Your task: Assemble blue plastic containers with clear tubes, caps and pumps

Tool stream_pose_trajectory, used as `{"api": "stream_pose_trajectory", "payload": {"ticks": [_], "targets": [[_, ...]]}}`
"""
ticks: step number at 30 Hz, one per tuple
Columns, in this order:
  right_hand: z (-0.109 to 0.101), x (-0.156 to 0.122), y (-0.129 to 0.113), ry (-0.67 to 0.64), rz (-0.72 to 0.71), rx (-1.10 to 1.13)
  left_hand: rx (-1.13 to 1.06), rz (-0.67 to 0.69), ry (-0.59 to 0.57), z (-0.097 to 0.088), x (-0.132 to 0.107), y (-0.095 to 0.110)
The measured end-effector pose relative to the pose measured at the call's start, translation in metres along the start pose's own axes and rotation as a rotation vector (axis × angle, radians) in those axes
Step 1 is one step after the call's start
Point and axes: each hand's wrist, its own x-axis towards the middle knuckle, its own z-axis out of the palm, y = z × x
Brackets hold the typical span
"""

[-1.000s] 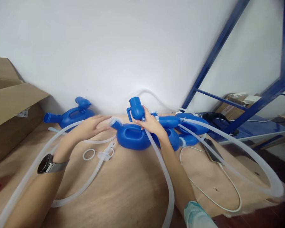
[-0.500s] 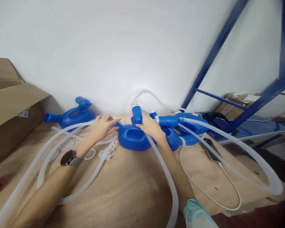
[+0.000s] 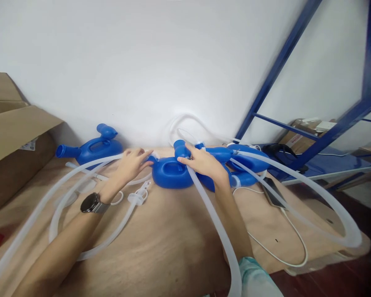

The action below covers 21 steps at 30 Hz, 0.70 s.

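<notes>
In the head view a blue plastic urinal bottle (image 3: 170,177) with a handle opening lies on the wooden table. My right hand (image 3: 204,163) is closed around the blue mouthpiece (image 3: 181,149) on its top. At the bottle's left end, my left hand (image 3: 134,163) grips the neck (image 3: 151,157), its thumb and forefinger round it. A translucent hose (image 3: 212,212) runs from beneath my right hand toward the table's near edge. Another hose (image 3: 60,177) passes by my left wrist. How the hoses join the bottle is hidden by my hands.
A similar blue bottle (image 3: 100,150) stands at the left, and several more (image 3: 249,159) crowd right of my right hand. A tube with a clear cap (image 3: 137,198), a phone (image 3: 273,193) with cable, a cardboard box (image 3: 21,165) and a blue rack (image 3: 278,62) are around.
My right hand has turned with the mouthpiece, its wrist swinging slightly right, and the mouthpiece now tilts differently. My left hand stays at the neck. The view has shifted slightly.
</notes>
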Motion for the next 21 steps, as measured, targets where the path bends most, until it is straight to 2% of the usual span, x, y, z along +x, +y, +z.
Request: {"api": "stream_pose_trajectory", "payload": {"ticks": [4, 10, 14, 17, 21], "targets": [[-0.006, -0.007, 0.004, -0.057, -0.007, 0.003, 0.017, -0.023, -0.018, 0.007, 0.017, 0.001], [-0.012, -0.014, 0.011, -0.129, -0.024, -0.065, 0.019, -0.021, -0.166, 0.014, 0.072, -0.002], [-0.01, -0.007, 0.017, -0.214, -0.103, -0.078, -0.004, 0.0, -0.211, 0.023, 0.113, -0.004], [-0.005, 0.001, 0.018, -0.234, -0.105, -0.061, -0.023, 0.021, -0.257, 0.032, 0.14, -0.002], [0.005, 0.013, 0.018, -0.216, -0.085, -0.059, -0.016, 0.014, -0.321, 0.039, 0.158, 0.004]]}}
